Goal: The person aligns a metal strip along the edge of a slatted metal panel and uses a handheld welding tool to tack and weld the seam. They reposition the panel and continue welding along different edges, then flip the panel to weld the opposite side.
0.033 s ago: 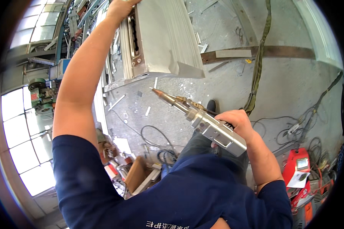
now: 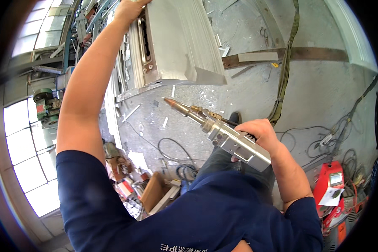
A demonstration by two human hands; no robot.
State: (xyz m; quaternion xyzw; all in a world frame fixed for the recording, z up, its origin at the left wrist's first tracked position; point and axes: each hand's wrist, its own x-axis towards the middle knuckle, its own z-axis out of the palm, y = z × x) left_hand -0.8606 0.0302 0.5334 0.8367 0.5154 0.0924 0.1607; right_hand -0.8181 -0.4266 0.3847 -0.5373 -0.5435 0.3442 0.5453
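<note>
My right hand [image 2: 258, 130] is wrapped round the grip of a handheld laser welding gun [image 2: 235, 140], silver-bodied with a brass wire guide along its barrel. Its copper nozzle points up and left, toward the near end of a long grey metal workpiece [image 2: 182, 42], with a gap between them. That workpiece has a brown slotted plate [image 2: 149, 46] with screws on its left side. At the upper edge my left hand [image 2: 130, 10] is closed over the workpiece's far left part; its fingertips are partly cut off by the picture's edge.
A green strap-like sleeve [image 2: 283, 77] hangs right of the workpiece. Cables [image 2: 323, 143] trail over the floor toward a red machine [image 2: 328, 180]. Metal offcuts [image 2: 132, 112] lie scattered. An open cardboard box [image 2: 152, 191] stands at lower left, and a green motor [image 2: 46, 107] beyond my left arm.
The whole view has shifted very slightly. Both hands keep their hold, and the gun's tip sits a little further left in the picture.
</note>
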